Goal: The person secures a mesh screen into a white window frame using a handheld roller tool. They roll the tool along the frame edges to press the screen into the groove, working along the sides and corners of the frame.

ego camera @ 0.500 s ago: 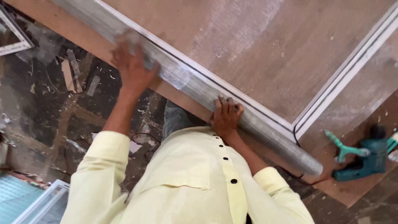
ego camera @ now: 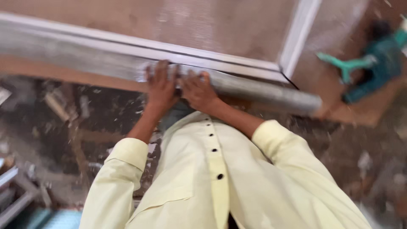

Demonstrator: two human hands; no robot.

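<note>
Head view, heavy motion blur, so fine detail is soft.

Both hands sit side by side on the grey mesh roll (ego camera: 237, 87), which lies along the near edge of the brown board (ego camera: 203, 21). Left hand (ego camera: 161, 87): palm down on the roll, fingers spread and reaching over its top toward the white frame (ego camera: 292, 40). Right hand (ego camera: 197, 91): also palm down, fingers curled over the roll's upper side, just beside the left hand, thumbs nearly touching. Neither hand is closed into a fist; they press on the roll rather than wrap it. Can't tell whether the fingertips hook the far side.

Roll position: runs from the left picture edge, dropping slightly to the right, and ends short of the board's right near corner. Its right end is free and round in section. It lies against the long white frame rail, parallel to it. A second rail meets that one at a corner just right of the hands and runs toward the far edge of the board. Mesh looks stretched inside the frame, but the blur makes it hard to confirm.

Teal power tool (ego camera: 373, 63) lies on the board at its right end, well apart from the hands, outside the frame.

Person wears a pale yellow shirt (ego camera: 220, 178) with dark buttons, sleeves rolled to the elbow.

Floor (ego camera: 63, 127) below the board's near edge is dark and littered with scraps; metal frame pieces (ego camera: 17, 191) lie at the lower left.
</note>
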